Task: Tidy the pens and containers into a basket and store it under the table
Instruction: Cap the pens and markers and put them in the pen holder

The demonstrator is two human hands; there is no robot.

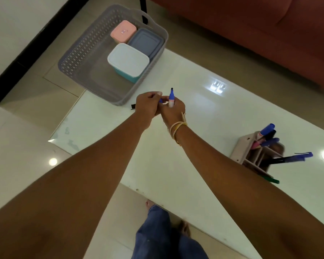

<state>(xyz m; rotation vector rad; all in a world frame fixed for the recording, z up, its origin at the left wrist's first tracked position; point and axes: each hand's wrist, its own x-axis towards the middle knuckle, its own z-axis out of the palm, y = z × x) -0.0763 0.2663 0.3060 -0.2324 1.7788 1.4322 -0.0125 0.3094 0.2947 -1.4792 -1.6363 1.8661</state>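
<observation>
My right hand [173, 111] grips an uncapped blue marker [171, 98] upright over the white table [204, 113]. My left hand [148, 105] touches it and pinches a small blue piece, seemingly the marker's cap [160, 100]. Just beyond them, a grey lattice basket [77, 58] hangs over the table's far left corner. It holds a pink-lidded container [123, 31], a grey-blue-lidded container [146, 43] and a white-lidded teal container [128, 61]. A pen holder [251, 148] with several markers and pens stands at the right.
A small black object [132, 106] lies on the table by the basket's near corner. A red-brown sofa [269, 34] runs along the far right. A black table leg [143, 8] stands behind the basket. My legs in jeans [157, 236] are below the table's near edge.
</observation>
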